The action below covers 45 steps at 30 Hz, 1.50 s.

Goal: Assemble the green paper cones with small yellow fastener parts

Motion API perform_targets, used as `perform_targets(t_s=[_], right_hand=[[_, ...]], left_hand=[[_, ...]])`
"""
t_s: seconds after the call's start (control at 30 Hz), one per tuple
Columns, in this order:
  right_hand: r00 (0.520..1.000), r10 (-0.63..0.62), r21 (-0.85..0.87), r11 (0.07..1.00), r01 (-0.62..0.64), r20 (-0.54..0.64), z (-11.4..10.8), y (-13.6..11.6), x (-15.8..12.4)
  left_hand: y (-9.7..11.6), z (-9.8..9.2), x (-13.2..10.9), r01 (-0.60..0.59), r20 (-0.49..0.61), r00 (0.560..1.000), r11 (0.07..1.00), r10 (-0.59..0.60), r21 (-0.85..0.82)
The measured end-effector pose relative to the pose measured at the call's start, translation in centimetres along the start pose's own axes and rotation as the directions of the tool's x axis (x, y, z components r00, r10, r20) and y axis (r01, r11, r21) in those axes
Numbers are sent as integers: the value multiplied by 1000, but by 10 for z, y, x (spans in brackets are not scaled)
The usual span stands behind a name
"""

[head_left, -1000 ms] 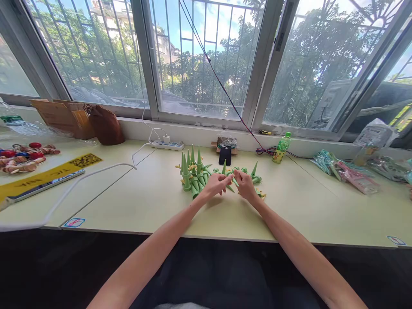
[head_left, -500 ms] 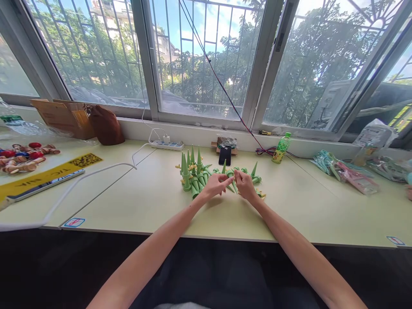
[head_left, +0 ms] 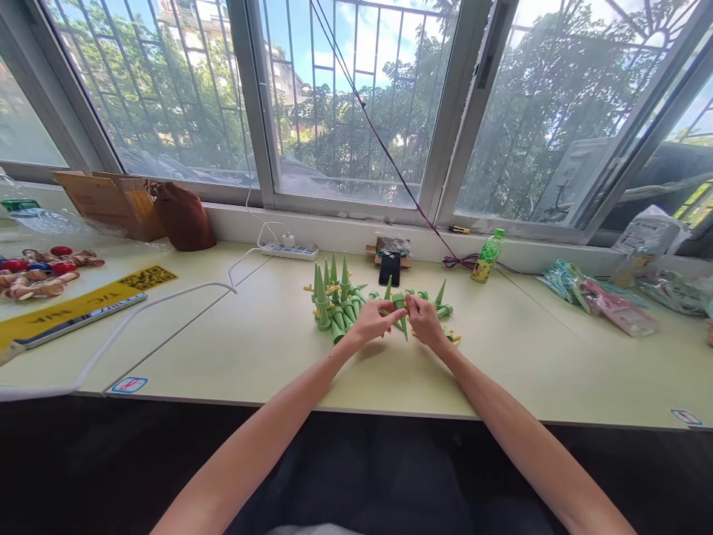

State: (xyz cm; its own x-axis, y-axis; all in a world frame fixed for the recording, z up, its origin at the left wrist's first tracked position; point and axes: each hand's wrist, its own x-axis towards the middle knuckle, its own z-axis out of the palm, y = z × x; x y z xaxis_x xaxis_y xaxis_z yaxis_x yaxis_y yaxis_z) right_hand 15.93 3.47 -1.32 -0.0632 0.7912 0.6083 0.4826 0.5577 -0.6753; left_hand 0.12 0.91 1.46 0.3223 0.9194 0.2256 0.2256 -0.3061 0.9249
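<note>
Between my hands a green plant watering spike (head_left: 399, 300) hangs with its pointed end down. My left hand (head_left: 373, 321) pinches it from the left with thumb and fingers. My right hand (head_left: 425, 318) has its fingers closed at the spike's upper side, where a bit of yellow shows; that small yellow part is mostly hidden. Several more green spikes (head_left: 338, 319) with yellow valves stand or lie in a group to the left of my hands. Others, such as an upright green cone (head_left: 440, 293), lie behind and to the right, partly covered by my hands.
Behind the spikes a black phone (head_left: 389, 269) leans on a small box. A green drink bottle (head_left: 488, 256) and a power strip (head_left: 290, 250) stand near the window. Wooden toys (head_left: 41, 275) and a white cable (head_left: 167, 293) lie left, bagged items (head_left: 616, 306) right.
The spike in my hands has turned slightly, so its point hangs a little lower and its wide end shows more. Both hands have stayed almost in place.
</note>
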Motion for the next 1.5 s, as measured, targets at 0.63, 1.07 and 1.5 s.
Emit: perform_targets(t_s=[0.63,1.07,1.5], right_hand=[[1000,14,19,1000,-15,20,0,0,0],[999,17,11,1000,-18,36,-1,-3,1],[999,20,12,1000,-20,26,0,-3,0]], left_hand=[[-8,0,3,-63,-39,997,998,64,30],[-4,0,2,-93,-72,993,994,98,64],[-9,0,3,-54,-53,997,997,57,54]])
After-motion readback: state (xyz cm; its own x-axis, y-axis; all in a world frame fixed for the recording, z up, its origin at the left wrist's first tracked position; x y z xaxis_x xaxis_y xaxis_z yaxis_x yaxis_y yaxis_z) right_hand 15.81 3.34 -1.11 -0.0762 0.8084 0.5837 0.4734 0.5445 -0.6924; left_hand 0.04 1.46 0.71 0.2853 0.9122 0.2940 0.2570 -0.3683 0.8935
